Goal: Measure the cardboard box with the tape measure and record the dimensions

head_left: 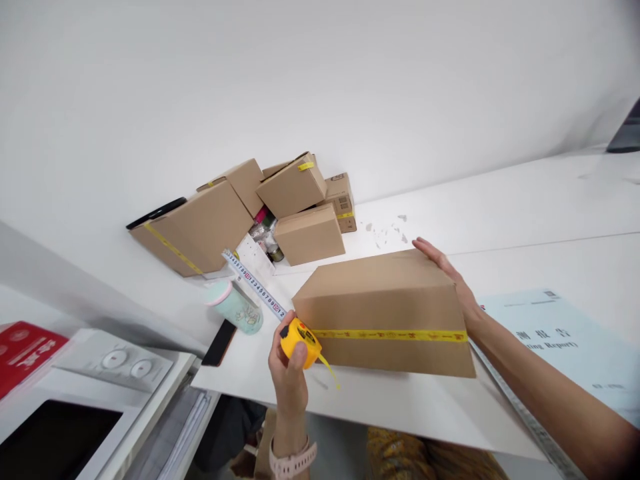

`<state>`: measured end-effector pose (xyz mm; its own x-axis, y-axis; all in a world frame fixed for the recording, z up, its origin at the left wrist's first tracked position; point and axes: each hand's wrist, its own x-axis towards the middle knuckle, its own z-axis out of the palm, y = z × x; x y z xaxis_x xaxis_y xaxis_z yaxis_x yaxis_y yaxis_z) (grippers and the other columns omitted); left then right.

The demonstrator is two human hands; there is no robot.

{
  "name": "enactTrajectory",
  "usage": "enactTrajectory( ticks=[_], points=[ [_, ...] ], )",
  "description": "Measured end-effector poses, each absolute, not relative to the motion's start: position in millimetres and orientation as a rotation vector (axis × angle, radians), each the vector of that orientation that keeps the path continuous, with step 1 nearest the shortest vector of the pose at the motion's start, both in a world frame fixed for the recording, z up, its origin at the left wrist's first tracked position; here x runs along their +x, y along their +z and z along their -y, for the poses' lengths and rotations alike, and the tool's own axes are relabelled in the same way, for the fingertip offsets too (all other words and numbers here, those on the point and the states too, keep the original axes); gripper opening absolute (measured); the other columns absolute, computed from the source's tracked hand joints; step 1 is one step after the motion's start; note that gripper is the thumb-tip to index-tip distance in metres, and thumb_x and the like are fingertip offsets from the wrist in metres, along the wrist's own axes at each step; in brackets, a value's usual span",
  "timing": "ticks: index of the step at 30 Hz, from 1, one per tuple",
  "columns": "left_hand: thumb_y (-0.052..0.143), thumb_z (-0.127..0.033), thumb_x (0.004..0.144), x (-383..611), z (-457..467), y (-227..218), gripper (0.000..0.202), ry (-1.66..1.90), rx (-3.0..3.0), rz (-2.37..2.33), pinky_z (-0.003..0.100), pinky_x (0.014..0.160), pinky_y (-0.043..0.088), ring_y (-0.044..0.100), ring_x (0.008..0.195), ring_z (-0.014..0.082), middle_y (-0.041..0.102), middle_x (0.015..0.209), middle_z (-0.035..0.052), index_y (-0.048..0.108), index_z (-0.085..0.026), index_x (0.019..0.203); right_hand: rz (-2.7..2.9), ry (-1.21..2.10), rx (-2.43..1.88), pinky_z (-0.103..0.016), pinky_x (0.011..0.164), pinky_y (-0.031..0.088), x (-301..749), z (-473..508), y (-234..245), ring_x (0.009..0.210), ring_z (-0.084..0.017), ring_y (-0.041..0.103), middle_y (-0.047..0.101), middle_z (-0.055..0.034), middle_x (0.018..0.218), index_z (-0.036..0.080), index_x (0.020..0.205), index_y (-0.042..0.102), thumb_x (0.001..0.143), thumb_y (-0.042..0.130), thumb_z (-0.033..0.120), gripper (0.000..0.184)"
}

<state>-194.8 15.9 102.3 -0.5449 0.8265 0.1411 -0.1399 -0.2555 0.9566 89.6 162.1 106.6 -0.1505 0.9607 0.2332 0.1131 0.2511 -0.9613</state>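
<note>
My left hand (290, 360) is wrapped round a yellow tape measure (301, 343), its thumb on the case. The extended blade (257, 287) reaches up and left past the near left end of a cardboard box (385, 313), and a yellow strap hangs from the case. Yellow printed tape runs along the box's front side. Against the box's right end lies my right hand (453, 283), fingers stretched out along the edge and not wrapped round it. A mint-green cup (235, 307) with a pink rim stands left of the blade.
Several cardboard boxes (300, 187) are piled against the wall at the back left. A dark phone (219, 343) lies by the table's left edge. Light blue printed papers (555, 340) lie at the right. A white microwave (65, 413) stands at the lower left.
</note>
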Motion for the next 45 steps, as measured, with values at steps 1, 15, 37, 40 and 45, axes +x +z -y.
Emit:
enactTrajectory(
  ticks=[1,15,37,40,45],
  points=[
    [0.088,-0.048,0.065,-194,-19,102,0.072,1.870,0.883,-1.319,0.032,0.082,0.057,0.067,0.106,0.0296,0.071,0.119,0.0094,0.065,-0.022,0.128,1.470,1.002,-0.987,-0.045,0.117,0.035,90,-161,112,0.145,-0.032,0.040,0.058,-0.0009,0.148,0.036,0.119,0.070,0.091,0.032,0.079,0.064],
    [0.090,-0.049,0.062,-178,-106,157,0.060,1.874,0.888,-1.249,0.027,0.066,0.054,0.064,0.080,0.0166,0.068,0.101,0.0074,0.071,-0.014,0.107,0.831,1.521,-1.232,-0.039,0.061,0.053,85,-230,136,0.065,-0.027,0.066,0.067,-0.0066,0.069,0.025,0.078,0.060,0.082,0.057,0.075,0.050],
    [0.087,-0.050,0.064,-104,-9,147,0.061,1.081,0.868,-0.714,0.046,0.102,0.048,0.065,0.117,0.0380,0.076,0.112,0.0145,0.077,-0.017,0.114,1.522,1.011,-1.157,-0.037,0.075,0.053,110,-230,127,0.089,-0.023,0.064,0.070,-0.0064,0.104,0.024,0.129,0.060,0.091,0.058,0.049,0.046],
    [0.090,-0.051,0.059,-104,1,144,0.067,1.072,0.837,-0.732,0.051,0.103,0.046,0.062,0.122,0.0422,0.075,0.115,0.0151,0.075,-0.019,0.116,1.517,1.008,-1.138,-0.039,0.080,0.055,109,-225,130,0.094,-0.025,0.066,0.071,-0.0081,0.108,0.024,0.136,0.055,0.091,0.057,0.046,0.050],
    [0.087,-0.050,0.068,-109,28,149,0.063,1.062,0.744,-0.827,0.049,0.113,0.038,0.053,0.136,0.0417,0.073,0.125,0.0142,0.074,-0.021,0.122,1.614,0.988,-1.080,-0.040,0.080,0.056,105,-217,131,0.093,-0.026,0.067,0.072,-0.0083,0.108,0.024,0.136,0.056,0.092,0.055,0.046,0.049]
  ],
)
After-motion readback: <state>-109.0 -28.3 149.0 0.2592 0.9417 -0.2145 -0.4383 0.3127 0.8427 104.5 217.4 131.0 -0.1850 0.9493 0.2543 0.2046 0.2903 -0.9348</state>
